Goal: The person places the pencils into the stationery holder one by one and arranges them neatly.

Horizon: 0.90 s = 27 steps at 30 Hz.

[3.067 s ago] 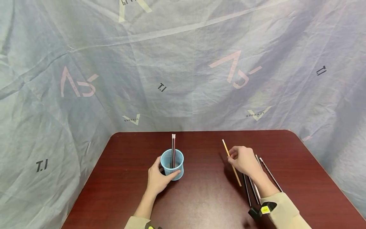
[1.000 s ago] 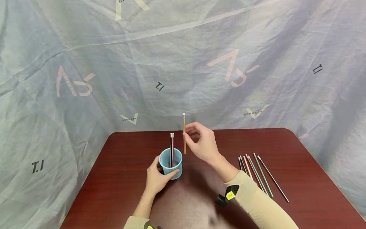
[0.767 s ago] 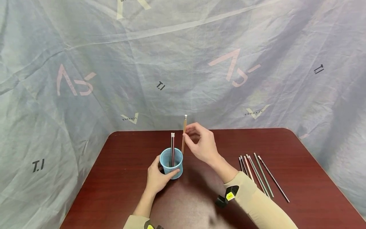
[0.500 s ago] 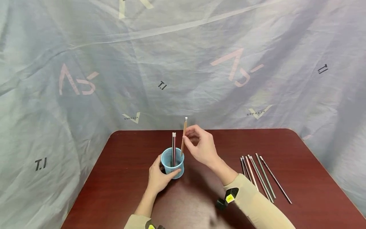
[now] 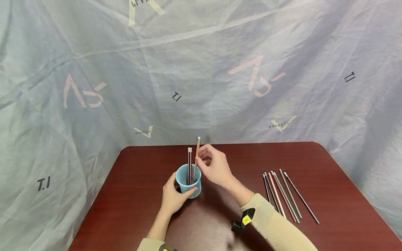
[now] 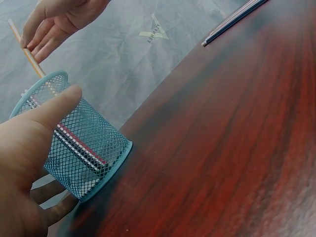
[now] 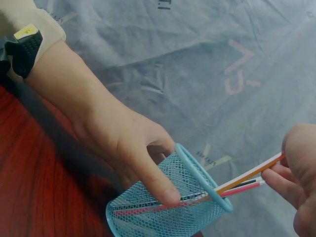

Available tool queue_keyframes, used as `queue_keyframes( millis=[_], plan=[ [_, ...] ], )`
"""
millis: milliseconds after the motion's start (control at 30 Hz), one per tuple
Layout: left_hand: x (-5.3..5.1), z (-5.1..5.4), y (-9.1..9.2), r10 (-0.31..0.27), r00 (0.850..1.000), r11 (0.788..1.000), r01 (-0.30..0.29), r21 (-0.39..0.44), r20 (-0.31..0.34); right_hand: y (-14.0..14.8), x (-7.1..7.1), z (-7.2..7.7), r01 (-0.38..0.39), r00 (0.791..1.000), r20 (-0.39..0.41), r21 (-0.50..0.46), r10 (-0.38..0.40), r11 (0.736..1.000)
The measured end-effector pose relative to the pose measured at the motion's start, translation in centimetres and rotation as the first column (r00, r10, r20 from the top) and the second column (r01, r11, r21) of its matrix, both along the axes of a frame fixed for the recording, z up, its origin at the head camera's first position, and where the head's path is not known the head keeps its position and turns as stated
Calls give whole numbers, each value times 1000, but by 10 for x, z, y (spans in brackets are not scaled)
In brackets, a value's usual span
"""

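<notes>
A light-blue mesh pencil cup (image 5: pixel 193 191) stands upright on the table, and my left hand (image 5: pixel 173 197) grips it with thumb and fingers around its side. Inside lean two pencils, a black one (image 5: pixel 189 164) and a dark red one (image 5: pixel 191 162), white-tipped ends up. Above the rim my right hand (image 5: pixel 215 165) pinches a yellow pencil (image 5: pixel 197 150) between thumb and fingertips. Its lower part is inside the cup, as the right wrist view also shows with the yellow pencil (image 7: pixel 249 175) crossing the rim. Whether its lower end touches the bottom I cannot tell.
On the right of the dark red wooden table (image 5: pixel 135 216), several pencils (image 5: pixel 284 197) lie side by side, partly behind the right sleeve (image 5: pixel 276 225). One dark pencil (image 5: pixel 302 198) lies at their right edge. A grey printed cloth (image 5: pixel 201 69) hangs behind the table.
My right hand has brought the yellow pencil from the right side over to the cup, then lowered it past the rim. My left hand has stayed on the cup.
</notes>
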<state>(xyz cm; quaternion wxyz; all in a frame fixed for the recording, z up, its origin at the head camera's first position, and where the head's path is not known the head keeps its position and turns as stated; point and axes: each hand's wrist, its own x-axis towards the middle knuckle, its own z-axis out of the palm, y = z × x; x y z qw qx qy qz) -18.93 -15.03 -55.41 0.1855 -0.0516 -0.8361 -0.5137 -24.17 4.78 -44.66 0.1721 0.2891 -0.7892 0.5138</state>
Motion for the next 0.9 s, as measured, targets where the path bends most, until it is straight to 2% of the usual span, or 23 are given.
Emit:
queue_keyframes(
  millis=[333, 633, 900],
  plan=[
    [2, -1, 1, 0, 1000, 1000, 0, -6, 7, -3, -2, -9, 26, 997, 71, 48, -29, 998],
    [0, -1, 0, -6, 1000, 1000, 6, -7, 12, -5, -5, -13, 43, 997, 67, 86, -49, 995],
    [0, -1, -1, -12, 1000, 1000, 12, -5, -3, -6, -8, -19, 82, 994, 71, 81, -88, 993]
  ],
)
